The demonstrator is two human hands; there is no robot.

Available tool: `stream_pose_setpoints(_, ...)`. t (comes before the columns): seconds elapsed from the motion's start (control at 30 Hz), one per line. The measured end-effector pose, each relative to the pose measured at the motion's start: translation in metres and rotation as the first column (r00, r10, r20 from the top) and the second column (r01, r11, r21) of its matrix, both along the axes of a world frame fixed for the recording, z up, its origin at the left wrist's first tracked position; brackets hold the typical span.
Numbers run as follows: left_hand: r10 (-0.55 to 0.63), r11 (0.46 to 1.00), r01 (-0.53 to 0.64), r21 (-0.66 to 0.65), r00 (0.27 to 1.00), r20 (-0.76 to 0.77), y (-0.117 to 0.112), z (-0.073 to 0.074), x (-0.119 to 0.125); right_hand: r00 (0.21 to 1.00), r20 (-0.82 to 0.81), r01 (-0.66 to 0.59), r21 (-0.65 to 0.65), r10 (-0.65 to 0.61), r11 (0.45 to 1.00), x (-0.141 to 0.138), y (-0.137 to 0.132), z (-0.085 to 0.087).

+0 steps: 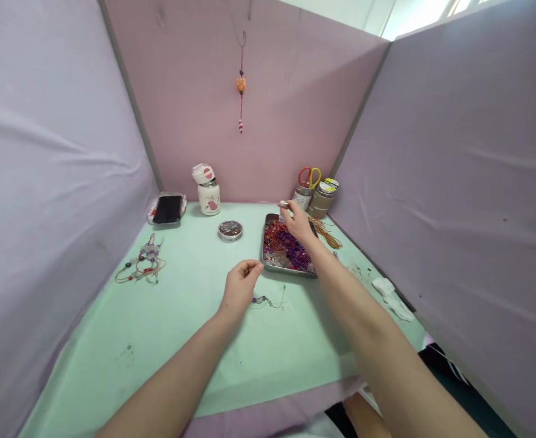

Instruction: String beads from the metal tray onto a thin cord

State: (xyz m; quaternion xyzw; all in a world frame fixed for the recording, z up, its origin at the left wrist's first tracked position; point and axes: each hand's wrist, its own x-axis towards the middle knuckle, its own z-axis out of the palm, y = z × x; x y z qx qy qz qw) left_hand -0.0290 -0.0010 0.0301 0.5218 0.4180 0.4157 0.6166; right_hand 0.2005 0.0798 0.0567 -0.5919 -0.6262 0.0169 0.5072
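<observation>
My left hand (241,285) is closed in a pinch just off the near left corner of a metal tray (289,271). What lies between its fingertips, if anything, is too small to make out. Beneath and beside it, a beaded string (261,300) with purple and clear beads trails over the green cloth. Above the tray's far side, my right hand (297,221) is closed, with a small silvery object (284,204) at its fingertips, its kind unclear. Red, purple and clear beads (288,243) fill the tray, partly hidden by my right forearm.
Behind stand a white jar (210,198), a can with scissors (309,177) and a lidded jar (323,198). A round tin (230,230), phone (168,209) and beaded strings (144,261) lie left; cords (329,236) and white cloth (393,298) right. An ornament (241,85) hangs behind.
</observation>
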Motion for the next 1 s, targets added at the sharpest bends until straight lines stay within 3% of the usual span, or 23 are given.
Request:
stream_pose_setpoints(0.1,0.040,0.999,-0.040,-0.001,0.998,0.046,0.001,0.000,0.000,0.891,-0.439,-0.114,0.023,0.113,0.993,-0.032,-0.041,0.002)
stream_pose_setpoints(0.2,0.081,0.997,-0.081,-0.008,0.993,0.080,0.003,0.000,0.001,0.786,-0.613,-0.156,-0.075,0.078,0.985,-0.064,-0.077,-0.003)
stream_pose_setpoints(0.27,0.088,0.996,-0.088,-0.004,0.992,0.086,0.003,0.000,0.002,0.785,-0.608,-0.291,-0.199,0.115,0.936,-0.078,-0.092,-0.007)
stream_pose_setpoints(0.33,0.087,0.996,-0.088,0.016,0.993,0.081,0.004,-0.001,0.002,0.791,-0.598,-0.346,-0.264,0.129,0.901,-0.084,-0.100,-0.009)
stream_pose_setpoints(0.57,0.102,0.985,-0.105,0.137,0.994,0.029,0.006,-0.003,0.002,0.810,-0.570,-0.344,-0.272,0.138,0.899,-0.089,-0.103,-0.011)
stream_pose_setpoints(0.77,0.114,0.984,-0.111,0.142,0.993,-0.008,0.007,-0.004,0.000,0.823,-0.554,-0.291,-0.218,0.128,0.932,-0.091,-0.100,-0.019)
stream_pose_setpoints(1.0,0.161,0.970,-0.159,0.185,0.987,0.005,0.015,-0.007,-0.003,0.810,-0.586,-0.274,-0.338,0.027,0.901,-0.094,-0.103,-0.018)
